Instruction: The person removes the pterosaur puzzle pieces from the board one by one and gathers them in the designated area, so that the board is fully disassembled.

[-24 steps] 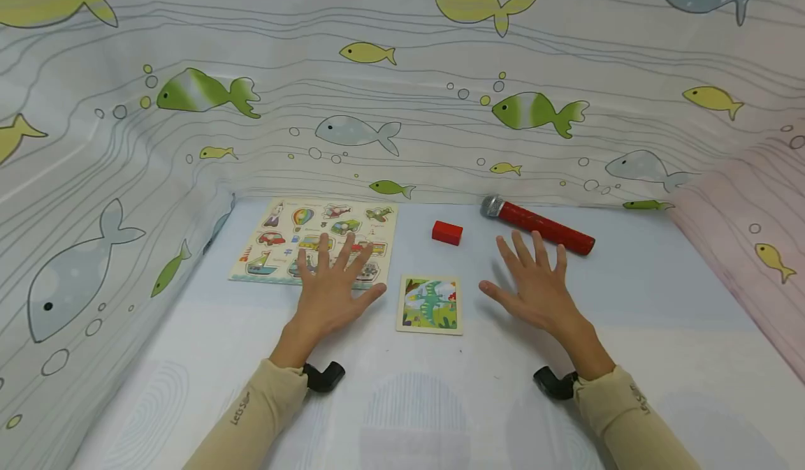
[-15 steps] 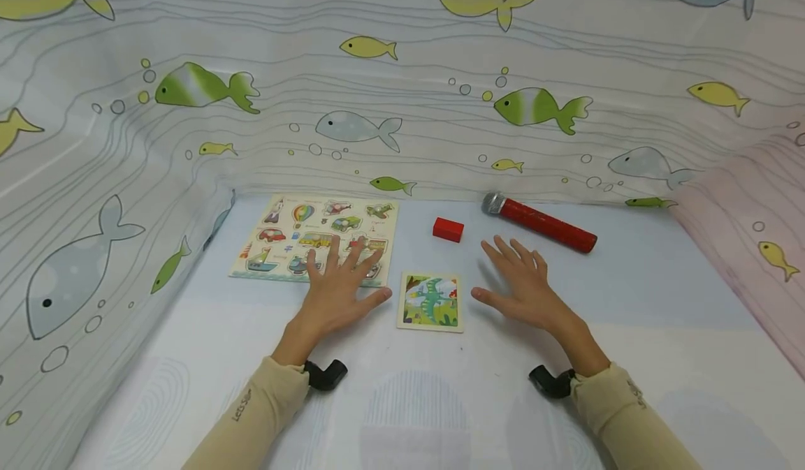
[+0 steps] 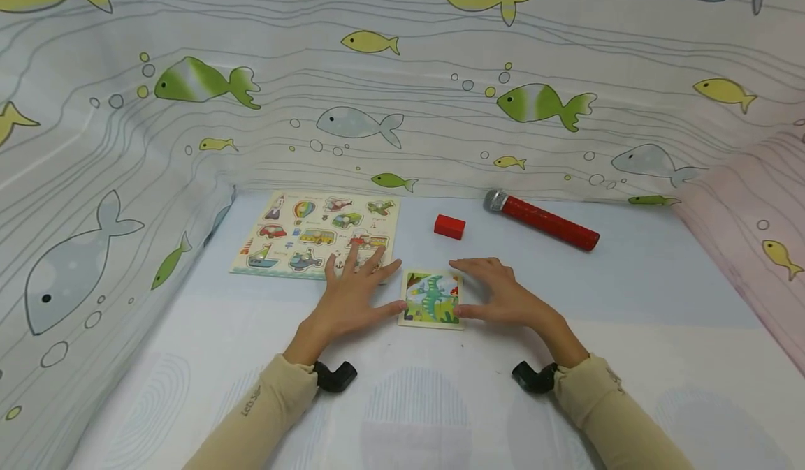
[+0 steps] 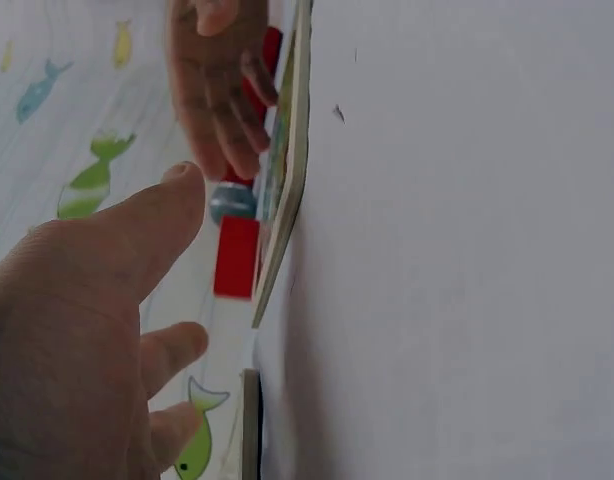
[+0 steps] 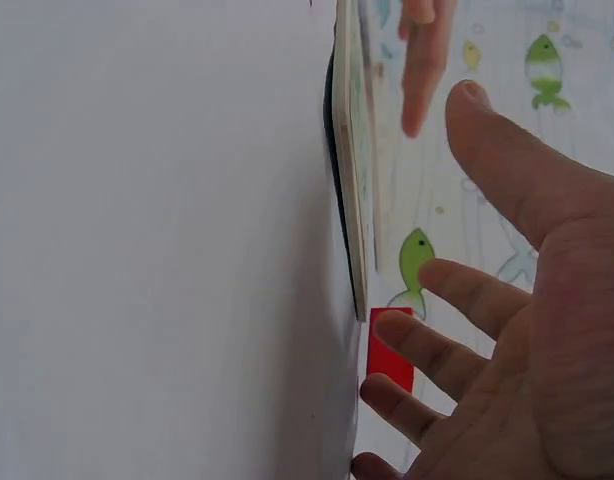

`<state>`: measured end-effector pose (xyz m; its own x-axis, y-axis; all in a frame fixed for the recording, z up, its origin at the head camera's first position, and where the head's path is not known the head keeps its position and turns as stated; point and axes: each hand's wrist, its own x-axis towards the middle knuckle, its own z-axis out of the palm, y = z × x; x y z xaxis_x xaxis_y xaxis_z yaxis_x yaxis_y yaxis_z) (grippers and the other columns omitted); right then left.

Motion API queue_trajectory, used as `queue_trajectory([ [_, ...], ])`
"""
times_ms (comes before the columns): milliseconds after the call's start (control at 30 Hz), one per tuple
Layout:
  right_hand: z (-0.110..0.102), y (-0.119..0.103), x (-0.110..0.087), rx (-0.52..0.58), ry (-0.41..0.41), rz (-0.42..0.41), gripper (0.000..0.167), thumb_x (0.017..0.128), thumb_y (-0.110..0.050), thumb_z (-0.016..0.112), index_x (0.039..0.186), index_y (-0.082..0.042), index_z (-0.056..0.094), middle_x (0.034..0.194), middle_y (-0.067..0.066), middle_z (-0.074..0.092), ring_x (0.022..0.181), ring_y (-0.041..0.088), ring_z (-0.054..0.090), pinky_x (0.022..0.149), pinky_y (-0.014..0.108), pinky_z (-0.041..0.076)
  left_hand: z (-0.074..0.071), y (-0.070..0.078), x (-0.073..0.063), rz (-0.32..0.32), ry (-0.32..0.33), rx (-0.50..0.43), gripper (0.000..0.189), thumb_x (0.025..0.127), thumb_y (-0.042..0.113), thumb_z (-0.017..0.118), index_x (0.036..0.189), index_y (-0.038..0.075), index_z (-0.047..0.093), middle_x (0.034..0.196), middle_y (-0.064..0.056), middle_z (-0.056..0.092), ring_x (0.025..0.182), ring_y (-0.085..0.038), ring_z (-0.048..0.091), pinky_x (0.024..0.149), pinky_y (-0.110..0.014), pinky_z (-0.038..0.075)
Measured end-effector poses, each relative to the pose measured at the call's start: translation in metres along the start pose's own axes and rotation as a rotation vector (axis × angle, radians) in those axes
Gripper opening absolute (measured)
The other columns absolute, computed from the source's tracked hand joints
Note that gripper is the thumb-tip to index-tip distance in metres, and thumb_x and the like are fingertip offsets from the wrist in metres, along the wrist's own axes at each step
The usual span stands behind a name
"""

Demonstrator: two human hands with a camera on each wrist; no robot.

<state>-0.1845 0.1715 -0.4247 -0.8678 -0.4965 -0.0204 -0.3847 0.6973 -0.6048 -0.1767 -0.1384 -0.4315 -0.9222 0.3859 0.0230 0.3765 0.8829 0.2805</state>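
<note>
A small square picture puzzle (image 3: 431,298) with a green flying dinosaur lies on the table between the two hands. My left hand (image 3: 352,302) has its fingers spread over the lower right corner of a larger vehicle puzzle board (image 3: 270,232), its thumb tip right at the small puzzle's left edge. From the other side, my right hand (image 3: 503,299) reaches in with thumb and fingers apart at the small puzzle's right edge. Both wrist views show the small puzzle's thin edge (image 4: 299,150) flat on the table and nothing within either hand's fingers.
Behind the small puzzle sits a red block (image 3: 449,227). A red microphone (image 3: 544,223) with a silver head lies slanted at the back right. A fish-print cloth (image 3: 440,128) rises behind and along both sides of the table (image 3: 415,414).
Both hands have moved inward to the small puzzle's two sides. The right hand has turned, from spread fingers pointing forward to fingers pointing left. The objects stay in place.
</note>
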Motion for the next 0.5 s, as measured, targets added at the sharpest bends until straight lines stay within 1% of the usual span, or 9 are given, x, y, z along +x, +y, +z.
queue_trajectory([
  [133,0.006,0.000,0.005,-0.015,-0.003,-0.018,0.081,0.081,-0.043,0.083,0.152,-0.024,0.049,0.153,0.005,0.050,0.141,0.031,0.038,0.112,0.060,0.026,0.005,0.002,0.001,0.005,0.002,0.020,0.090,0.080,0.083,0.057,0.157,0.039,0.038,0.172,-0.001,0.020,0.158,-0.046,0.001,0.115,-0.078,0.003],
  [300,0.009,-0.001,0.008,-0.032,-0.004,-0.030,0.084,0.078,-0.046,0.084,0.152,-0.025,0.050,0.151,0.005,0.052,0.139,0.030,0.038,0.110,0.057,0.027,0.011,0.003,0.000,0.024,-0.005,0.029,0.102,0.072,0.089,0.058,0.157,0.038,0.037,0.172,-0.002,0.017,0.158,-0.045,-0.001,0.115,-0.078,0.005],
  [500,0.010,0.001,0.008,-0.060,0.012,-0.048,0.085,0.076,-0.048,0.085,0.150,-0.023,0.052,0.147,0.007,0.054,0.138,0.033,0.038,0.108,0.058,0.028,0.017,0.003,0.002,0.025,-0.016,0.030,0.106,0.070,0.091,0.059,0.159,0.038,0.034,0.173,-0.002,0.012,0.159,-0.043,-0.005,0.116,-0.077,0.004],
])
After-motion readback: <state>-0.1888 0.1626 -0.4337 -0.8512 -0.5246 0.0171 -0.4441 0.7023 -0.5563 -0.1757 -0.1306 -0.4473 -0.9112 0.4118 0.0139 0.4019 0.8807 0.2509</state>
